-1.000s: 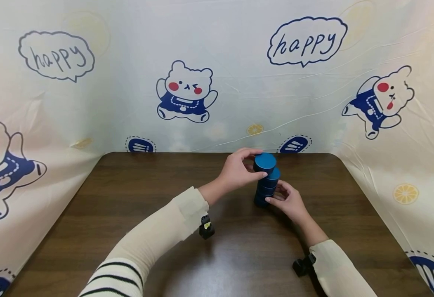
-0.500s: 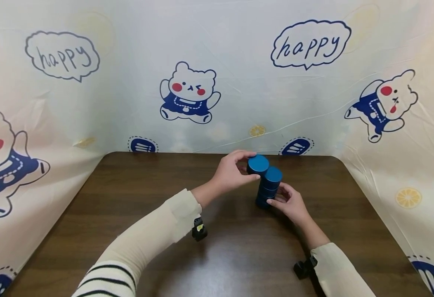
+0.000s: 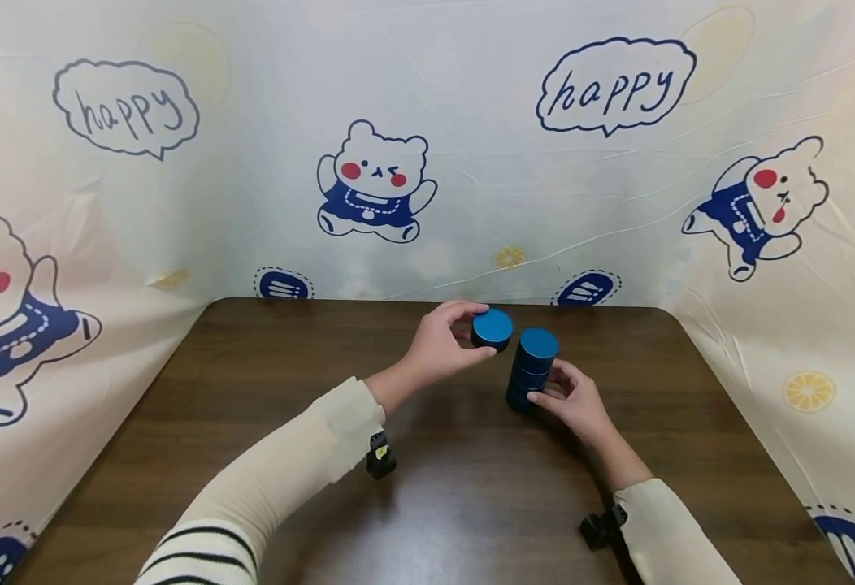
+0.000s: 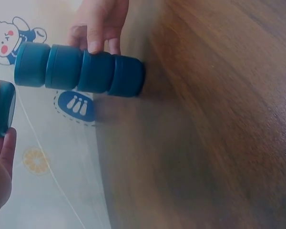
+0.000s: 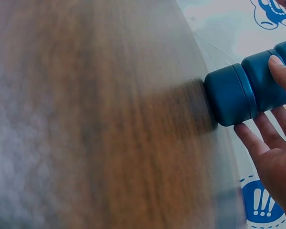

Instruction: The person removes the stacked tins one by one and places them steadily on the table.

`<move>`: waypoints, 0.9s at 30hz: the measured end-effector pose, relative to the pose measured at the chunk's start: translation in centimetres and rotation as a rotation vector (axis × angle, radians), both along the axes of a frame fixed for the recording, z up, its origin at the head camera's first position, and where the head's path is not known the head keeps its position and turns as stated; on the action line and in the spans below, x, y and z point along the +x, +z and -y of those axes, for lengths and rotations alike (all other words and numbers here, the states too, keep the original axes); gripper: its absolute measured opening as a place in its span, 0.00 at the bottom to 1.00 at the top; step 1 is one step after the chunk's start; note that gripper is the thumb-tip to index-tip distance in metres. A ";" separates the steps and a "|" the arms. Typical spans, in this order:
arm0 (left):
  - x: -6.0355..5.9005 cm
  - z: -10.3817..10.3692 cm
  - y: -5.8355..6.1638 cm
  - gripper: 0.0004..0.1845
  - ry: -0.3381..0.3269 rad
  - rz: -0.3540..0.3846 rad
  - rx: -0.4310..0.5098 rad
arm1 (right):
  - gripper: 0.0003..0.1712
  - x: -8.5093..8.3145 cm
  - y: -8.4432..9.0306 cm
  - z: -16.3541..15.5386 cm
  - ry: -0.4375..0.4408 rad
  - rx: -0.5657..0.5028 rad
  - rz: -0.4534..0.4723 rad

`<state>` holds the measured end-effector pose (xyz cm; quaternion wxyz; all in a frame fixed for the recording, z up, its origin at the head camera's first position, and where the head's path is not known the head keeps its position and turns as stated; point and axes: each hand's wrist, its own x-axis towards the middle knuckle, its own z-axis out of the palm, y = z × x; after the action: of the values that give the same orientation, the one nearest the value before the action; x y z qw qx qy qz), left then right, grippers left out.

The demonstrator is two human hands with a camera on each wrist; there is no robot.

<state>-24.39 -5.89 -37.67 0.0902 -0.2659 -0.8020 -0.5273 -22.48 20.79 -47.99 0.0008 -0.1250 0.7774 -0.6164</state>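
In the head view, my left hand pinches a small round blue tin between thumb and fingers, holding it in the air left of a stack of similar blue tins. The stack stands upright on the table, and a gap separates it from the held tin. My right hand grips the lower part of the stack from the right. The left wrist view shows several tins in the stack and part of the held tin at the edge. In the right wrist view, my thumb and fingers lie around the tins.
The brown wooden table has its far edge just behind the tins. A pale printed cloth with bears and lettering hangs behind it and along both sides. Small black cameras are strapped to the wrists.
My left hand has moved left and slightly down with its tin, from over the top of the stack to beside it. The right hand stays at the stack.
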 end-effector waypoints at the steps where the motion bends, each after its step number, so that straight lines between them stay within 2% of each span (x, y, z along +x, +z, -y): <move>1: -0.1 0.1 -0.1 0.29 0.003 0.000 -0.001 | 0.35 0.0 0.0 0.0 -0.001 0.001 0.001; 8: -0.5 0.6 -1.0 0.30 0.036 0.000 -0.006 | 0.35 0.1 0.1 0.0 0.001 -0.004 0.014; 15: -0.8 0.9 -1.7 0.30 0.070 0.031 0.006 | 0.35 0.0 0.0 0.0 0.000 -0.002 0.011; 27: -1.3 1.4 -2.9 0.30 0.092 0.028 0.001 | 0.35 0.0 0.1 -0.1 -0.001 -0.001 0.025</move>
<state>-25.70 -7.31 -40.61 0.1033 -0.2213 -0.8143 -0.5265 -22.50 20.87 -47.90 0.0101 -0.1166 0.7771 -0.6184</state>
